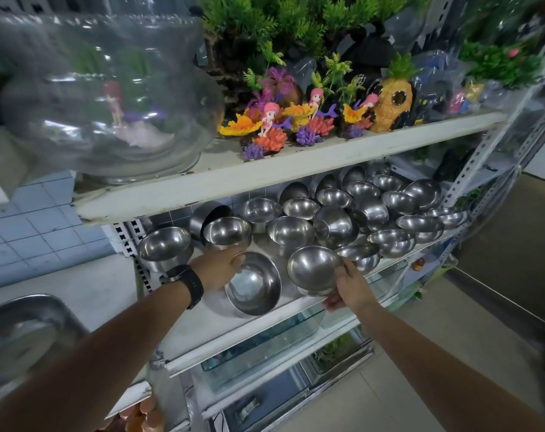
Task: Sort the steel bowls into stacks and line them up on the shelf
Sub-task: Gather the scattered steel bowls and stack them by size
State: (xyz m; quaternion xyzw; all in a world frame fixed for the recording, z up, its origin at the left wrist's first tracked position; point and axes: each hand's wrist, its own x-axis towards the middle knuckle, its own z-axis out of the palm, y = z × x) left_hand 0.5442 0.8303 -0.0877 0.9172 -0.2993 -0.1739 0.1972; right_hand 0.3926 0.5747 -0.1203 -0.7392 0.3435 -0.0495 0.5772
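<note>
1. Head view: at the front edge of the bowl shelf (202, 332), my left hand (221, 266) grips the far rim of a tilted bowl (254, 283), which stands on its edge with the hollow facing me.
2. Just to the right along that front edge, my right hand (349, 288) holds a second bowl (314, 269), thumb on the rim and fingers underneath.
3. Farther back on the shelf lie the loose bowls (291, 230), some upright and some tipped on their sides. At the shelf's left end stands what looks like a short stack (165, 247).
4. I judge I am at the pairing step, taking two bowls to nest together. With so many loose, the sorting looks barely begun.
5. The next move calls for checking that the two match in size, then lowering one squarely into the other. Polished steel is slippery, so my hold must be firm. The pair would then go toward the shelf's left end, beside the stack.
6. My left fingertips are partly hidden behind the rim. I cannot tell whether the second bowl rests on the shelf lip or is lifted clear. The rearmost bowls are cut off by the board above the shelf, and the wide lens makes sizes hard to compare.
</note>
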